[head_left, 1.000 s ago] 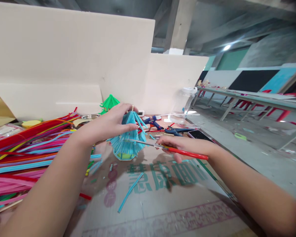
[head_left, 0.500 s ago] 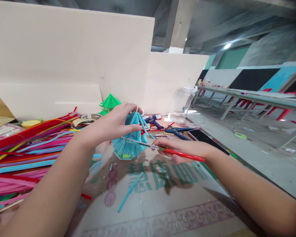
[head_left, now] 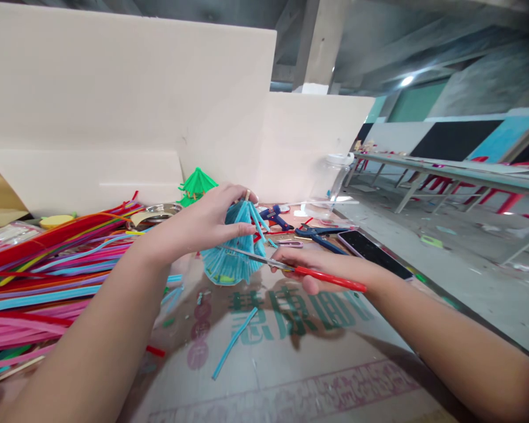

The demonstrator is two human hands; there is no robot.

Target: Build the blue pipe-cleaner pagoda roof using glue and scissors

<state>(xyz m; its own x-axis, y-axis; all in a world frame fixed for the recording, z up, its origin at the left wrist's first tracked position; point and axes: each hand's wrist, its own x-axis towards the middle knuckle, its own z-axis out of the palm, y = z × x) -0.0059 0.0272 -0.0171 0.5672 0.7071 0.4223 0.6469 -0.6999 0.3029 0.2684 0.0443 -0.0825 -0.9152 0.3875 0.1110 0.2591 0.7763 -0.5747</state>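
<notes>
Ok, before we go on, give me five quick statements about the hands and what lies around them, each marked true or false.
1. The left hand holds the blue model near its top. True.
2. Both hands are without tools. False: the right hand holds a red-handled tool.
3. In this view the phone lies to the right of the pliers. True.
4. The blue model is the only model in view. False: a green model stands farther back.
5. A loose blue strip lies apart from the blue model, nearer the camera. True.
</notes>
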